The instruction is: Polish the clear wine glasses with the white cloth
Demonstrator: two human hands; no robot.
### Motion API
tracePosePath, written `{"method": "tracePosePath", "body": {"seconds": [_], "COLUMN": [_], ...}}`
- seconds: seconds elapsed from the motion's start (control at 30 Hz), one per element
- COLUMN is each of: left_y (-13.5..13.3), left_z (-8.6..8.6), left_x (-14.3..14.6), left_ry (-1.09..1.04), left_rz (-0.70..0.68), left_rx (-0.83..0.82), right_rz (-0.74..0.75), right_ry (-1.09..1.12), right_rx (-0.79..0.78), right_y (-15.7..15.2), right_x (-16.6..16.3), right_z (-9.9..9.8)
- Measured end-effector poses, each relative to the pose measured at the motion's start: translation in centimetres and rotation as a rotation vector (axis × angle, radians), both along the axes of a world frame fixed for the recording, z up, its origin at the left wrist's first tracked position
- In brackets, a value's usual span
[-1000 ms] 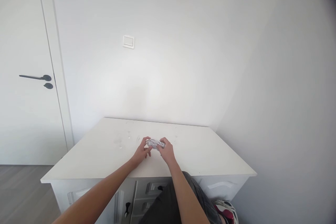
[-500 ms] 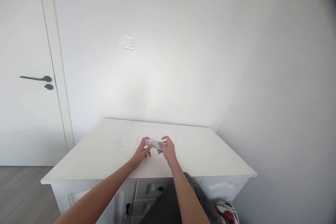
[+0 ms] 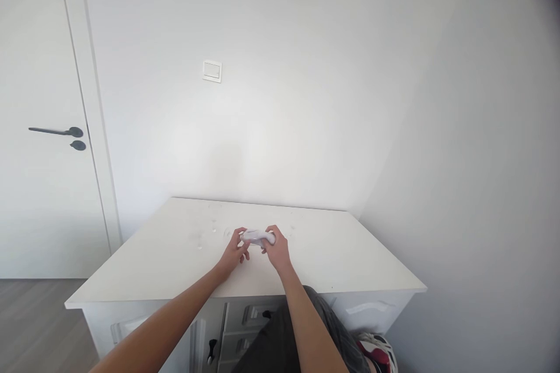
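Just above the middle of the cabinet top I hold a small, elongated whitish object. Part of it is glossy, and part looks like soft white wrapping or cloth; its exact kind cannot be made out. My left hand pinches its left end between thumb and fingers, with the lower fingers curled. On the other end, the fingers of my right hand are closed around it. Some of the object is hidden behind the right fingers.
The white cabinet top has wet-looking marks left of my hands. Against the back edge stands a wall with a light switch. Below are drawers with dark knobs. A door handle is at left, a shoe at lower right.
My right hand has closed further around the object's right end, its raised fingers coming down onto it. More white shows along the object. My left hand stays at its end.
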State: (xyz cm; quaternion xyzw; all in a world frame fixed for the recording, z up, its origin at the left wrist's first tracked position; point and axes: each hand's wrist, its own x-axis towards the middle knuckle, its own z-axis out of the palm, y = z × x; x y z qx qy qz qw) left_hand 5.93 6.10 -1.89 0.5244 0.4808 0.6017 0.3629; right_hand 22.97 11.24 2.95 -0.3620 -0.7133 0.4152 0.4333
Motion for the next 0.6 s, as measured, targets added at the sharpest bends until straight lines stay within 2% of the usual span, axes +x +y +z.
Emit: {"method": "tracePosePath", "body": {"seconds": [0.07,0.13,0.2,0.3,0.4,0.5,0.6], "left_y": [0.2,0.2,0.2,0.1,0.0,-0.1,0.0], "left_z": [-0.2,-0.3,-0.3,-0.2,-0.1,0.0,-0.1], "left_x": [-0.1,-0.1,-0.2,-0.2,-0.2,-0.2,-0.2], "left_ry": [0.006,0.014,0.018,0.016,0.01,0.018,0.031], "left_rz": [-0.002,-0.004,-0.006,0.007,0.028,0.011,-0.005], "left_rx": [-0.008,-0.019,-0.025,-0.026,-0.034,-0.031,-0.032], "right_rz": [-0.002,-0.029,-0.061,-0.048,0.005,0.004,0.008], "right_ry": [0.06,0.047,-0.013,-0.098,-0.176,-0.155,-0.076], "right_rx": [-0.233,-0.291,-0.154,0.143,0.284,0.251,0.021], "right_y": [0.4,0.6,0.5,-0.1,-0.6,-0.5,0.1], "right_x": [-0.1,0.0,0.1,0.3,0.3,0.1,0.0], "right_z": [-0.2,-0.3,-0.3,-0.3,-0.4,-0.4,-0.2]}}
